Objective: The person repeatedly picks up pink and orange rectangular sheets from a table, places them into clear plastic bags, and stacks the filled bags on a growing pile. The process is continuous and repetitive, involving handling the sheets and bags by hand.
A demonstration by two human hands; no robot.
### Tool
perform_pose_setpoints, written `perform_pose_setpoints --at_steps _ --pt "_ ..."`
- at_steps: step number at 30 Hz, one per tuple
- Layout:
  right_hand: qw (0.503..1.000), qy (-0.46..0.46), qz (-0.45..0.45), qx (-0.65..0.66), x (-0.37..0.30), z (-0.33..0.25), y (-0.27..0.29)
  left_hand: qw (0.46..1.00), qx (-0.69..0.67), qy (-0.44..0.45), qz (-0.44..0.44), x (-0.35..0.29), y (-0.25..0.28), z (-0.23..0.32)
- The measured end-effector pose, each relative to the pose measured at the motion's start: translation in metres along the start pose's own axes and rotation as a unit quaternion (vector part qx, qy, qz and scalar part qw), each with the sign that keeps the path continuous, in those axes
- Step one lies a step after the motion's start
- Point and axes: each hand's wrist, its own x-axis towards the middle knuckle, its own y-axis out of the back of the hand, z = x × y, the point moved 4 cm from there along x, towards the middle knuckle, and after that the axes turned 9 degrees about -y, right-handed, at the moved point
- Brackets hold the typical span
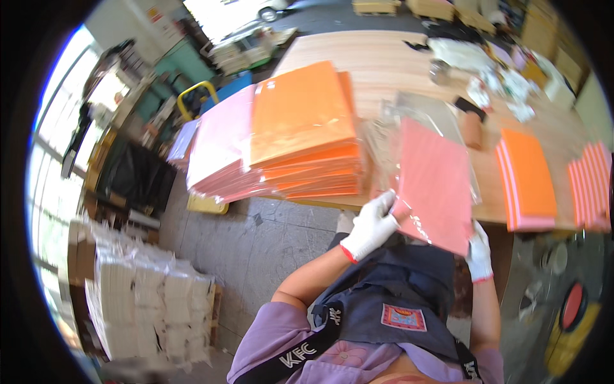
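Note:
In front of me I hold a pink pack of sheets (435,185) in a shiny clear plastic bag. My left hand (373,225), in a white knit glove with a red cuff, grips its lower left edge, thumb on top. My right hand (478,253), gloved the same way, closes on its lower right corner; some of its fingers are hidden. Under and behind the pack lie clear plastic bags (414,104) on the wooden table. To the left stands a tall pile of bagged orange packs (304,118), beside bagged pale pink packs (220,137).
At the right of the table are an orange and pink stack (526,173) and a striped stack (590,185). A brown roll-shaped thing (472,130), a jar (439,72) and crumpled plastic (515,86) lie farther back. White bundles (150,294) stand on a pallet at lower left.

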Motion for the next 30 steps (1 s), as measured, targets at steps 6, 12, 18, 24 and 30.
perform_pose_setpoints --at_steps 6,12,18,24,30 --pt "0.978 0.106 -0.144 -0.11 -0.037 -0.074 -0.155 0.986 0.033 -0.121 0.112 -0.068 0.1 0.057" --pt "0.906 0.137 -0.276 -0.291 0.019 -0.09 -0.34 0.915 0.015 -0.219 0.34 -0.117 0.238 0.08" --pt "0.858 0.113 -0.354 -0.356 0.054 -0.069 -0.524 0.9 -0.081 -0.22 0.368 -0.13 0.397 0.054" --pt "0.659 0.127 -0.289 -0.683 0.068 -0.038 -0.589 0.935 -0.097 -0.022 0.34 -0.134 0.487 -0.015" --pt "0.647 0.364 -0.285 -0.607 0.023 -0.08 -0.57 0.934 0.019 0.123 0.334 -0.135 0.476 -0.015"
